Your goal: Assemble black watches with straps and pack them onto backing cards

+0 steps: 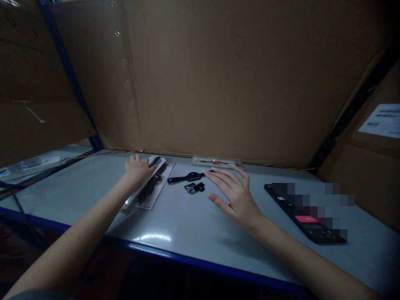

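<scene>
My left hand lies with bunched fingers on a flat retail package holding a black watch strap, a white card behind clear plastic. My right hand is spread open over the table and holds nothing. Just beyond its fingertips lies a black smartwatch with its strap. A small black-and-metal part sits below the watch. A second package with a thin strap lies against the back edge. Right of my right hand is a black phone, partly covered by a blurred patch.
The pale grey table has a blue front edge and a glossy reflection. A cardboard wall rises behind it, with a thin orange-and-yellow wire along its foot. White boxes lie at far left; a carton with a white label stands at right.
</scene>
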`<state>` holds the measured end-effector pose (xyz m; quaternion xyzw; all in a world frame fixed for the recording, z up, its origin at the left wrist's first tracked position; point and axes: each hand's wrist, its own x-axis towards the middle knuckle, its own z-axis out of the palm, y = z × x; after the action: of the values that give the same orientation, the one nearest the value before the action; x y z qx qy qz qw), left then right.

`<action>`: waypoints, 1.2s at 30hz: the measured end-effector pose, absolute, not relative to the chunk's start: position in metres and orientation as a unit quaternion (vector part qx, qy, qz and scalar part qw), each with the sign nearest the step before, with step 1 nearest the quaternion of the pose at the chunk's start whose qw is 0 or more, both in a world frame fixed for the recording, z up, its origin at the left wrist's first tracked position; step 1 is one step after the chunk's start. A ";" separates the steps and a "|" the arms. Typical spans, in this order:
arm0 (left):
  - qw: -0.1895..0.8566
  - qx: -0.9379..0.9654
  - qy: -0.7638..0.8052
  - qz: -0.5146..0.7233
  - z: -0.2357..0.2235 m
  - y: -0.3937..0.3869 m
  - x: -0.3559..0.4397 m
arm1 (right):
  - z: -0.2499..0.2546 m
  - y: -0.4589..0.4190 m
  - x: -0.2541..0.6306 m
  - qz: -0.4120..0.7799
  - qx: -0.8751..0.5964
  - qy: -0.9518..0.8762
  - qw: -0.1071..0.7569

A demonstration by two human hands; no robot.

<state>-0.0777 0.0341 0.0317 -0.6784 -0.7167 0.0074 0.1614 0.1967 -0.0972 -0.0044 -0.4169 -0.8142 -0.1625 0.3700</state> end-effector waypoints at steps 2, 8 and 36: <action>0.165 -0.679 -0.715 0.016 0.039 0.035 -0.074 | -0.003 -0.096 0.196 -0.161 -0.422 -0.811 0.372; 0.169 -0.771 -0.611 -0.059 0.050 0.032 -0.038 | 0.000 -0.082 0.210 -0.141 -0.468 -0.795 0.359; -0.161 -0.840 -0.516 0.048 0.012 0.068 0.025 | -0.026 -0.058 0.223 -0.012 -0.531 -0.801 0.277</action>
<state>0.0245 0.0683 0.0118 -0.8399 -0.5161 0.0484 -0.1607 0.2230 -0.0580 -0.0263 -0.5311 -0.8006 -0.0122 0.2771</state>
